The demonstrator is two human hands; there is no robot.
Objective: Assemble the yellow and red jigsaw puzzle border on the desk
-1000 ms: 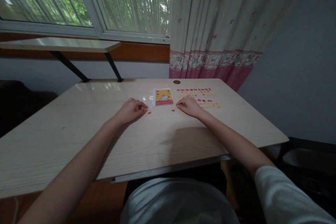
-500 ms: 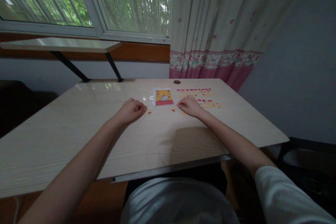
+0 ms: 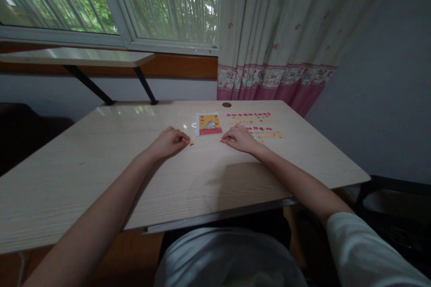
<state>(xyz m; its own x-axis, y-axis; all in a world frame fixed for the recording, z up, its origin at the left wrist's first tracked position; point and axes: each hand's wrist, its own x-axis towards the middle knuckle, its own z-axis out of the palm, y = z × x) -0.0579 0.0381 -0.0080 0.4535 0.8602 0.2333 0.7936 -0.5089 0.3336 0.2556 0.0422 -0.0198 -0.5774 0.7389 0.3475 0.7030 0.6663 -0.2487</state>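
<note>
Left hand (image 3: 170, 140): fingertips bunched, grip unclear; left piece (image 3: 191, 144) just to their right.
Right hand (image 3: 239, 138): fingertips at right piece (image 3: 221, 141); grip unclear.
Pieces: well apart.

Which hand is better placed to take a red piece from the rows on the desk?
Probably the right hand: it is beside the rows of pieces. The left hand is farther off, left of the picture card.

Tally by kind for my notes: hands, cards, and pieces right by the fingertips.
Left hand and right hand: 2
Card: 1
Left piece and right piece: 2
Total: 5
Row pieces farther right are too small to count.
</note>
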